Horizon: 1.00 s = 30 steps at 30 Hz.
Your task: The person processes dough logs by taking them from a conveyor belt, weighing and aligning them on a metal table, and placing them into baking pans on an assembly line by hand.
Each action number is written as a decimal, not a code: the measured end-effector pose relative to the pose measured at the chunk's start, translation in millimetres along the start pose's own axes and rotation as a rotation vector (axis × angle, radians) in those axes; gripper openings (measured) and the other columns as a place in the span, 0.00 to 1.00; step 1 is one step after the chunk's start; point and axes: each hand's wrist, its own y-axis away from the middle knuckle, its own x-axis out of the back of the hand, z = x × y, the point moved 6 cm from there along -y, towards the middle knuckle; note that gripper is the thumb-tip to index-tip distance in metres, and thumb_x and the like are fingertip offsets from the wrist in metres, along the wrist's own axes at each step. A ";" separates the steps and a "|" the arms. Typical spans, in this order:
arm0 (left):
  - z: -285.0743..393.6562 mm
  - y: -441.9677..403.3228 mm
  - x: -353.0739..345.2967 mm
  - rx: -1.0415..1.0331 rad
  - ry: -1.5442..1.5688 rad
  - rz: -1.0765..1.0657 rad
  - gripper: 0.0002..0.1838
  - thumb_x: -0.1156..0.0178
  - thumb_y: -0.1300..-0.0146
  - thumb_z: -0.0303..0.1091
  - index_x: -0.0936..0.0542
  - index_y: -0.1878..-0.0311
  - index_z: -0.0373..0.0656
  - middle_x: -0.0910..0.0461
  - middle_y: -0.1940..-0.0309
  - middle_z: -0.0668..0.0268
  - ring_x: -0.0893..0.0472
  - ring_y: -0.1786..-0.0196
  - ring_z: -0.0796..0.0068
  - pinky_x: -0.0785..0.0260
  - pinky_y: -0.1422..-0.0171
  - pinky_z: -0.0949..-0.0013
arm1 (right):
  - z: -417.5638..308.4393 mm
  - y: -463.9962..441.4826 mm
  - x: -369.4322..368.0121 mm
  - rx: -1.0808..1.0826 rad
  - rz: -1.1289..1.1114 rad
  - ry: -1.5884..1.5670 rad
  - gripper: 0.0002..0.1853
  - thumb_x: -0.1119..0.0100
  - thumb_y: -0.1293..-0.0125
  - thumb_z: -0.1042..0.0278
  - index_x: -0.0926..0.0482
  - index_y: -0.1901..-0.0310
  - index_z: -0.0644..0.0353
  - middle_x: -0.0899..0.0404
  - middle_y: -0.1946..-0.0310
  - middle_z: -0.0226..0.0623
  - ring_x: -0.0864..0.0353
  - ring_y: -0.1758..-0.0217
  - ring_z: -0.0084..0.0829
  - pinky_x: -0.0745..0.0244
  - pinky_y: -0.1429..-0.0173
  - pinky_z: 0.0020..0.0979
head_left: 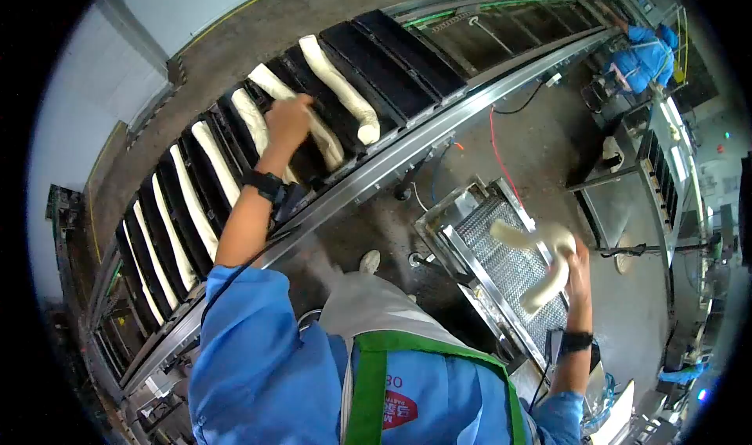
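My right hand [578,269] is closed on a thick rope of pale dough [558,245], blurred by motion. The rope hangs bent over the hand, above a metal mesh conveyor [489,233]. My left hand [288,124] reaches over a dough strip [325,139] lying in a black tray. Its fingers are partly curled and smeared, and whether they grip the strip is hidden. To the right of that hand, another dough strip [337,85] lies in its own tray slot. On the other side, a strip [249,116] is partly covered by my wrist.
Several more dough strips [188,210] lie in black trays [149,249] down the line. Bare black trays [399,53] sit farther along the metal-railed conveyor [470,104]. A co-worker in blue [644,57] stands at the far right, near a metal table [619,202].
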 end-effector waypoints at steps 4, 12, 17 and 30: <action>91.4 -2.9 -37.4 -0.165 0.017 -0.325 0.12 0.53 0.49 0.40 0.23 0.63 0.56 0.24 0.66 0.66 0.29 0.57 0.64 0.45 0.53 0.55 | -88.1 -81.5 -87.0 0.090 -0.099 -0.227 0.17 0.49 0.46 0.67 0.36 0.56 0.67 0.30 0.68 0.39 0.26 0.78 0.23 0.25 0.78 0.21; 102.0 -6.7 -70.2 -0.112 0.134 -0.492 0.31 0.39 0.55 0.43 0.36 0.45 0.56 0.28 0.54 0.66 0.45 0.38 0.62 0.54 0.40 0.47 | -174.0 -218.6 -212.6 0.259 -0.546 -0.156 0.22 0.46 0.45 0.57 0.35 0.57 0.69 0.29 0.66 0.41 0.25 0.66 0.29 0.28 0.64 0.25; 94.7 -12.7 -83.5 -0.217 0.050 -0.568 0.27 0.38 0.57 0.42 0.31 0.49 0.55 0.29 0.54 0.63 0.32 0.48 0.60 0.39 0.47 0.62 | -126.6 -270.0 -177.4 0.224 -0.479 0.064 0.25 0.50 0.42 0.56 0.38 0.47 0.63 0.33 0.54 0.37 0.32 0.51 0.29 0.36 0.50 0.26; -27.7 4.5 -76.8 0.723 0.593 -0.463 0.31 0.50 0.46 0.34 0.49 0.39 0.55 0.32 0.52 0.63 0.29 0.58 0.65 0.32 0.65 0.65 | 206.8 -49.0 221.1 -0.483 -0.177 1.404 0.36 0.39 0.57 0.55 0.41 0.44 0.53 0.45 0.42 0.40 0.49 0.38 0.43 0.47 0.42 0.52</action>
